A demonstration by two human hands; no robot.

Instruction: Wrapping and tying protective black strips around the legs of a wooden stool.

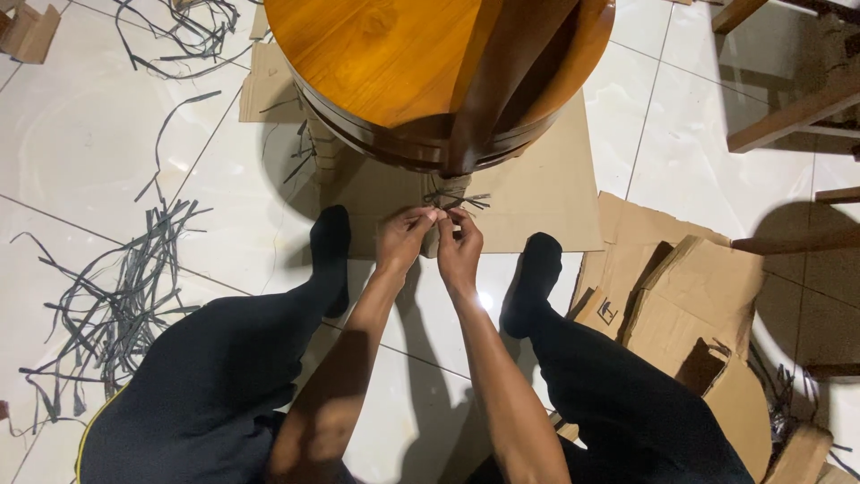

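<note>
Below the round wooden table (394, 63), both hands' fingers (428, 216) pinched on dark strapping (457, 199).

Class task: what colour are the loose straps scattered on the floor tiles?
Dark grey to black straps, seen in the head view.

Flat brown corrugated cardboard sheet (546, 193) spread on pale floor tiles beneath the round wooden table. Crumpled, torn-open brown cardboard box (690, 305) at the right, bearing a small dark printed square symbol (606, 312) on its near flap. Small folded brown cardboard scrap (29, 32) at the top left corner.
</note>
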